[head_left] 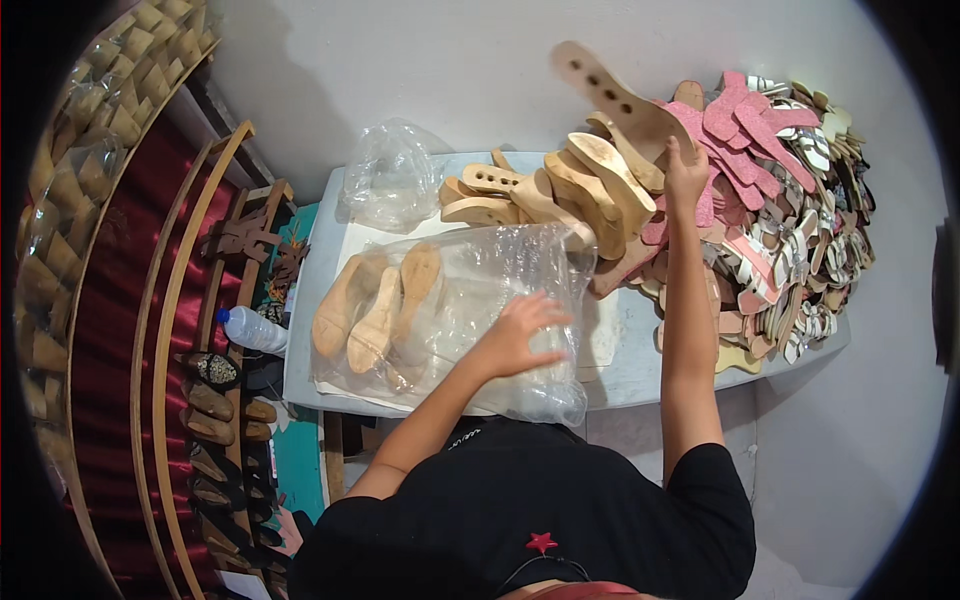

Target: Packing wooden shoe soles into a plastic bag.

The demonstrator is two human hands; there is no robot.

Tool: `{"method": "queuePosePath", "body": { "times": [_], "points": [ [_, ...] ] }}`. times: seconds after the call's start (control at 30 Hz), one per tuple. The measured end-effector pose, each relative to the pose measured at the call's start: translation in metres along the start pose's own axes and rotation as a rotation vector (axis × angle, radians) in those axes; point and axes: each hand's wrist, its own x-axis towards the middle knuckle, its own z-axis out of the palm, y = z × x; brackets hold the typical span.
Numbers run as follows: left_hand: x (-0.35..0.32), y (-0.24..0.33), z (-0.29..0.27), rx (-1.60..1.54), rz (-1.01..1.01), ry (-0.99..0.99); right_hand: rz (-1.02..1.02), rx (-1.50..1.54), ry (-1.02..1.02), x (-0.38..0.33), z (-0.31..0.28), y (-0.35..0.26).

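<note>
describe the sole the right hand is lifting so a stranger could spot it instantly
Start at the white table and find the heap of tan wooden soles at its far edge. Above it, the right hand raises one sole. It alone is airborne, tilted, with a row of holes.

Bright even light, soft shadows, dark vignetted fisheye rim.

Large clear plastic bag point(470, 300) flat on the white table point(640, 375), wooden soles inside. Second clear bag point(392, 175), crumpled, at table's far left corner. Clear bottle point(252, 329), blue cap, just left of table.
</note>
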Motion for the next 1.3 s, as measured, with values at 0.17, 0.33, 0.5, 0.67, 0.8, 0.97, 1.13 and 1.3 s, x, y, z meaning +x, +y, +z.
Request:
{"method": "queuePosePath", "body": {
  "times": [0.17, 0.33, 0.5, 0.67, 0.8, 0.97, 1.13, 1.3],
  "points": [
    [0.031, -0.02, -0.036, -0.652, -0.166, 0.573, 0.035, 0.144, -0.451, -0.005, -0.023, -0.067],
    [0.041, -0.014, -0.043, -1.516, -0.319, 0.013, -0.058, 0.019, -0.877, -0.016, -0.018, -0.086],
    [0.044, -0.002, -0.018, -1.411, -0.485, -0.057, 0.13, 0.248, -0.772, -0.017, -0.016, -0.043],
    [0.035, -0.014, 0.007, -1.752, -0.482, 0.002, 0.328, -0.027, -0.404, -0.023, -0.024, 0.06],
    [0.032, -0.005, -0.002, -1.656, -0.383, 0.129, 0.162, -0.567, -0.493, -0.047, -0.035, 0.109],
    [0.029, 0.004, -0.019, -1.531, -0.309, 0.334, 0.239, -0.567, -0.495, -0.053, -0.035, 0.082],
    [0.019, -0.016, -0.012, -1.506, -0.383, 0.5, 0.05, -0.53, -0.423, -0.048, -0.032, 0.04],
    [0.023, -0.001, -0.014, -1.335, -0.432, 0.65, 0.089, -0.223, -0.296, -0.049, -0.026, -0.023]
  ]
}}
